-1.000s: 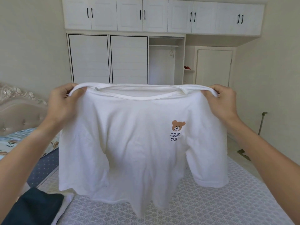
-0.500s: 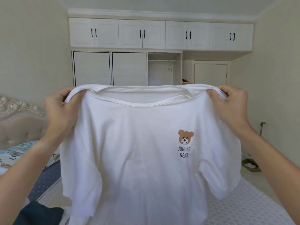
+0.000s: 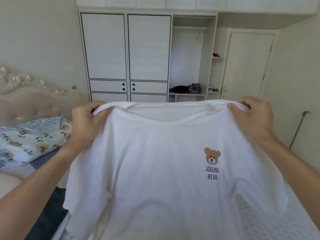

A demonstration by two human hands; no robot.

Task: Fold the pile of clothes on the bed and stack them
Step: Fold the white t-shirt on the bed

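Head view: we have the white cotton T-shirt with a small brown bear print [image 3: 164, 170] stretched out in the air in front of us, chest print facing us, above the bed with the pale quilted mattress cover [image 3: 280, 222]. Our left hand [image 3: 86, 122] is clenched on the shirt's left shoulder seam, fingers curled over the top edge; our right hand [image 3: 251, 118] grips the right shoulder seam the same way. The two hands are set well apart, one on each side of the neckline, so the collar edge runs taut between them and the body of the shirt hangs flat. We judge this spread is for squaring the garment before laying it down to fold; holding it by the shoulders lets the hem and sleeves fall straight.

Below the shirt, to its left, a dark navy garment [image 3: 50, 213] lies on the bed. We cannot tell whether it is folded. Left of the shirt sit a floral blue-and-white quilt [image 3: 32, 137] and the cream tufted headboard [image 3: 34, 101]. Behind the shirt stands the white wardrobe with black-trimmed doors [image 3: 128, 49].

Folding of this shirt is not yet begun, by our reading. The thin fabric may bunch when lowered.
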